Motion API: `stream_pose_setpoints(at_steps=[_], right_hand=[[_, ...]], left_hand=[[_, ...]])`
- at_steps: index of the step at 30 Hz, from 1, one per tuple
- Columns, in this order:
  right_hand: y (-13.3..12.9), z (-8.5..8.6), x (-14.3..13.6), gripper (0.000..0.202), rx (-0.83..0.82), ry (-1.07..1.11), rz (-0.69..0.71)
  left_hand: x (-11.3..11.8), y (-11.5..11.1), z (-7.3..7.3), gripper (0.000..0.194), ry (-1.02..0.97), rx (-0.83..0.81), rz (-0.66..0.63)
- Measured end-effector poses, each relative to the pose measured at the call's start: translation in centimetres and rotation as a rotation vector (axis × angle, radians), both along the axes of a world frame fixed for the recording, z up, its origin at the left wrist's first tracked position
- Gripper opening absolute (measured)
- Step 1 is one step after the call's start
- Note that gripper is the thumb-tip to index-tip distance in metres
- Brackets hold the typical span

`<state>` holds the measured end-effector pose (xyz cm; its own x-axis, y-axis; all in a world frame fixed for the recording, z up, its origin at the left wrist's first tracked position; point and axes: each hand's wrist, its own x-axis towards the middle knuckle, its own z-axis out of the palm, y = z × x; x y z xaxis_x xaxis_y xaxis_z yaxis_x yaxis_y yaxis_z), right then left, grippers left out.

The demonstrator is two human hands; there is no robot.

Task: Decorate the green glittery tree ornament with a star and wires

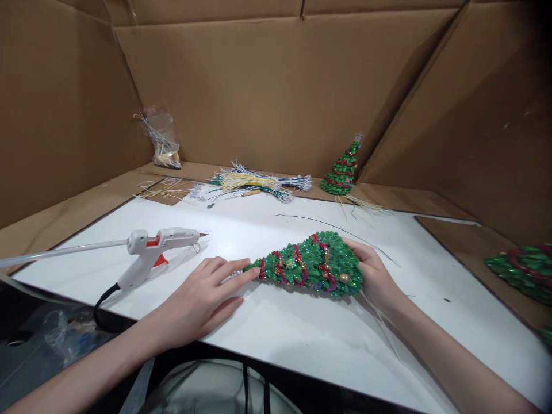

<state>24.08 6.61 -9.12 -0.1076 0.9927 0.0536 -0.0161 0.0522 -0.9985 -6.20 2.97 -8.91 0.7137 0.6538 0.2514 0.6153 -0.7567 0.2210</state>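
Observation:
A small green glitter Christmas tree [308,264], wound with red garland and dotted with beads, lies on its side over the white tabletop, its tip pointing left. My left hand [211,293] has its fingers on the narrow tip, closed lightly about it. At the wide base, my right hand [375,273] grips the tree from the right; its fingertips are hidden behind the base. Pale strands hang below the base beside my right wrist. A white hot glue gun [159,247] with a long glue stick stands left of my left hand, apart from it.
At the back lie bundles of blue, yellow and green wires [254,181]. Another decorated tree [342,169] stands back right, with loose strands before it. More green trees [524,273] show at the right edge. A plastic bag [164,138] leans left against cardboard walls [259,86].

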Motion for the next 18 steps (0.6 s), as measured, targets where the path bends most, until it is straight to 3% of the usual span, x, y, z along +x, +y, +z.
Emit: stream_pose_setpoints(at_steps=[6,14,18], right_hand=[[0.1,-0.31,0.3,0.015,0.068,-0.005,-0.019],[-0.07,-0.1,0.18,0.034,0.04,0.098,-0.047],[-0.32,-0.07,0.32,0.039,0.02,0.043,-0.036]], left_hand=[[-0.06,-0.02,-0.07,0.047,0.013,-0.006,0.002],[0.01,0.0,-0.04,0.047,0.008,-0.007,0.005],[-0.02,-0.09,0.04,0.048,0.001,0.003,0.005]])
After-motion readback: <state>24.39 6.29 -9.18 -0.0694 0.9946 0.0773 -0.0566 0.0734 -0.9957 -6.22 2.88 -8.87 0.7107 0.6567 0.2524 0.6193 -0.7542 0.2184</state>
